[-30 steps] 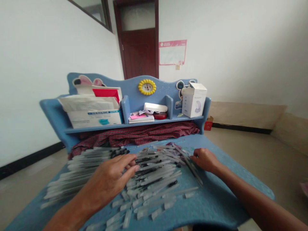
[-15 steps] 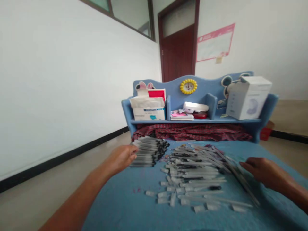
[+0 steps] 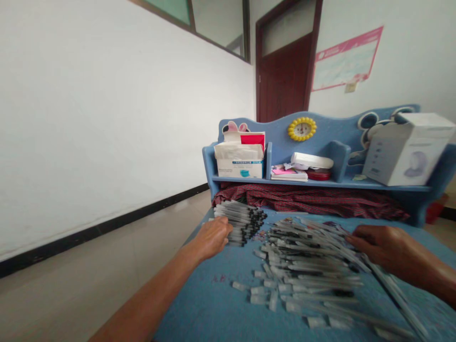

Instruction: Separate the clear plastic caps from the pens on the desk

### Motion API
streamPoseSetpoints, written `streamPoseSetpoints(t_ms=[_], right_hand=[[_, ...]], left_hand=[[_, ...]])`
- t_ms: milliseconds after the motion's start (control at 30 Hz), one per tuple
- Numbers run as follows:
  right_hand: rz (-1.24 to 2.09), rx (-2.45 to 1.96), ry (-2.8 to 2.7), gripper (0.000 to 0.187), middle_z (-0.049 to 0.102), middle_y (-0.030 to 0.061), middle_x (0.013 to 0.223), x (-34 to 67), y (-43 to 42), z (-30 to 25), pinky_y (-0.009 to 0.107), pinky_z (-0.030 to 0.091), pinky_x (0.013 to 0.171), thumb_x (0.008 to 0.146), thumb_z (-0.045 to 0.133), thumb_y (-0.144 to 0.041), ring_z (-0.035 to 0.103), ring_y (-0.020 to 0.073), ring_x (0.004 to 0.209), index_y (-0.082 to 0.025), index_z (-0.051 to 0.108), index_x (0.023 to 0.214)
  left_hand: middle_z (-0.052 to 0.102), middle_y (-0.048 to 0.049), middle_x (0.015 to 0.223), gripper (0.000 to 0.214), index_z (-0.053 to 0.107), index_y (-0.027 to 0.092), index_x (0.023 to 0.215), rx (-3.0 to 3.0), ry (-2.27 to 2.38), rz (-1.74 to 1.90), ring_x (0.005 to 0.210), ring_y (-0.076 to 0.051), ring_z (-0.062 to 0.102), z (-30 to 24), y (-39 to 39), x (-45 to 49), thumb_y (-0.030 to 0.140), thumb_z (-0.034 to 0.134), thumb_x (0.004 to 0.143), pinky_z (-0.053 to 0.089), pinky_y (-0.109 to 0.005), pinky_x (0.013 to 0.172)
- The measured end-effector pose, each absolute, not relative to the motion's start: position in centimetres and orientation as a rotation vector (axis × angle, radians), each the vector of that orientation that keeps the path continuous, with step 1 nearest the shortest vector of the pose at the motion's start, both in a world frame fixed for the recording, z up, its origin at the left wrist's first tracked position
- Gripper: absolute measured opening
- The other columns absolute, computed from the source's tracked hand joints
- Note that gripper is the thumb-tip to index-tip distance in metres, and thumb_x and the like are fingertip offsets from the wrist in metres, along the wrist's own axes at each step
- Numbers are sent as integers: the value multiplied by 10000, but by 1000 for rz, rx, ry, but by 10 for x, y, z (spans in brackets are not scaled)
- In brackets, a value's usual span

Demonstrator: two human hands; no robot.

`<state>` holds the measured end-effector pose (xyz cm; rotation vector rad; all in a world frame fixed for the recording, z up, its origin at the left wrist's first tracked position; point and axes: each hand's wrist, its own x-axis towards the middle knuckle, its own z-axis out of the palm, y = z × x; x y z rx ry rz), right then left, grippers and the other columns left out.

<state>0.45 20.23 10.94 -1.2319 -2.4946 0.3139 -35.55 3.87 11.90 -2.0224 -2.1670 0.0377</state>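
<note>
My left hand (image 3: 213, 236) is closed, fingers curled, at the left end of a neat stack of clear pens with black tips (image 3: 242, 219). Whatever is between its fingers is hidden. My right hand (image 3: 383, 243) has its fingers bent and pressed together over the right end of a loose heap of clear pen barrels (image 3: 306, 259). What it grips, if anything, does not show. Clear pen caps (image 3: 272, 300) lie scattered along the near left side of the heap. Long thin tubes (image 3: 399, 297) slant below my right hand.
The blue tabletop (image 3: 199, 304) has a raised shelf (image 3: 278, 181) at its back. On it stand a mask box (image 3: 238, 168), papers with a white case (image 3: 311, 160), and a large white box (image 3: 402, 152). Checked cloth (image 3: 306, 198) lies under the shelf. A white wall is at left.
The view has turned left, so everything sits further right. My right hand has moved in over the barrels' right end. My left hand stays at the pen stack, a little further over it.
</note>
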Motion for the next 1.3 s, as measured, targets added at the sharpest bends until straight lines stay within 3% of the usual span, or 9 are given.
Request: streamPoseSetpoints(t_ms=[133,333,600,700,900,1300], right_hand=[[213,-1177,-2466,338,611,31,584,-5,198,139,260,323,519,822,425,-408,535,144,536,-201,617,637],[157,-1206,-2353,312,612,17,603,-3,210,161,216,304,501,822,464,-371,521,114,557,-173,660,682],[58,-1349,-2376,323,661,43,709,6,217,156,215,328,530,835,442,-375,569,131,640,-178,683,749],[45,-1578,-2499,311,685,81,811,11,223,154,225,349,560,821,454,-370,609,171,747,-170,688,777],[459,-1821,-2671,234,613,34,490,33,238,125,185,370,446,768,539,-305,566,114,412,-131,668,679],[717,-1864,-2569,245,587,10,477,64,248,107,163,382,404,832,477,-265,513,82,358,-134,614,678]], left_hand=[[582,-87,874,200,620,144,786,-2054,-2078,-31,850,-221,543,118,40,-354,75,435,757,431,-320,774],[586,-44,783,223,604,190,682,-2131,-2018,-155,774,-201,543,116,55,-374,162,406,781,430,-311,757],[577,12,736,327,556,205,705,-2127,-1869,-362,744,-164,552,101,60,-395,359,321,870,416,-312,768],[587,20,849,271,548,221,833,-2105,-1733,-465,796,-165,575,100,62,-389,365,325,885,433,-304,756],[589,-43,912,178,495,199,978,-2208,-1314,-414,826,-177,601,127,70,-345,258,352,889,469,-270,725],[534,-56,871,223,513,165,898,-2330,-1434,-441,803,-174,550,142,98,-289,224,299,915,462,-295,735]])
